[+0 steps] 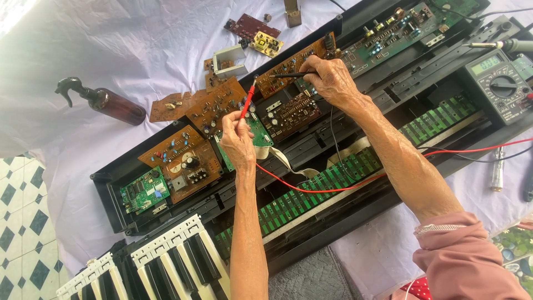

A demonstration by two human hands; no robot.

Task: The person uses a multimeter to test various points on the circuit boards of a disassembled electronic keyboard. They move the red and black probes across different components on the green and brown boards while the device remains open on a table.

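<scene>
Piano keys (166,261) nearest, opened keyboard case (111,194) on white cloth (111,55) over tiled floor (16,222); fingers clamped on probes.

small rectangular greenish screen (487,64) on grey multimeter (501,89), far right
</scene>
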